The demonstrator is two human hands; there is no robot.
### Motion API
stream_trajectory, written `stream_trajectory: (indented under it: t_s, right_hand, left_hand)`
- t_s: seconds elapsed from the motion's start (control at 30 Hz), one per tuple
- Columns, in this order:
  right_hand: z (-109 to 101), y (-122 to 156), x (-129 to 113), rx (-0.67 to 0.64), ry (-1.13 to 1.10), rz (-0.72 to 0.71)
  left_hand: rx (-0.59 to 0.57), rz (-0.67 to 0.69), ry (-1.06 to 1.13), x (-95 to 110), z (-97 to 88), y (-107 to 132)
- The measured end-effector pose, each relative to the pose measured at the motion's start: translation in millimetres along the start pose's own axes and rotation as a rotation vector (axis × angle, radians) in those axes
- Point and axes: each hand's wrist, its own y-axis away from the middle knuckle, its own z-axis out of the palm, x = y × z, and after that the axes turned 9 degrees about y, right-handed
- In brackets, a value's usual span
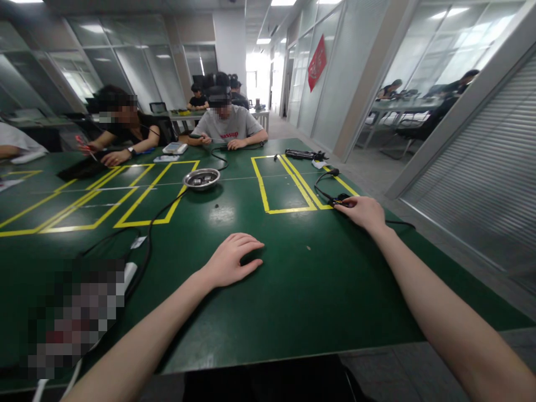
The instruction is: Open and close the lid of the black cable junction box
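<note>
My left hand rests low over the green table, its thumb and fingers apart and nothing between them. At the table's right side, my right hand has its thumb and fingertips closed on a small black object. The fingers partly cover that object, so its exact kind cannot be made out. A black cable runs beside it up to a black plug, and another length of black cable shows to the right of my wrist.
A steel bowl holds small metal parts. Yellow tape marks rectangles on the table. A folded black tripod lies beyond them. A blurred-out item and cables occupy the near left. Co-workers sit at the far side.
</note>
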Motion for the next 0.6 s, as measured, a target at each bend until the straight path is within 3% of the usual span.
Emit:
stream_trajectory:
  t_s: [0.37,0.6]
  right_hand:
    - [-6.3,3.6,0.8,-0.096,-0.17,-0.015]
    - [-4.8,3.8,6.5,-0.037,-0.241,-0.025]
  left_hand:
    - [-0.009,-0.007,-0.002,-0.8,1.1,0.8]
    - [-0.016,-0.036,0.018,0.3,2.1,0.5]
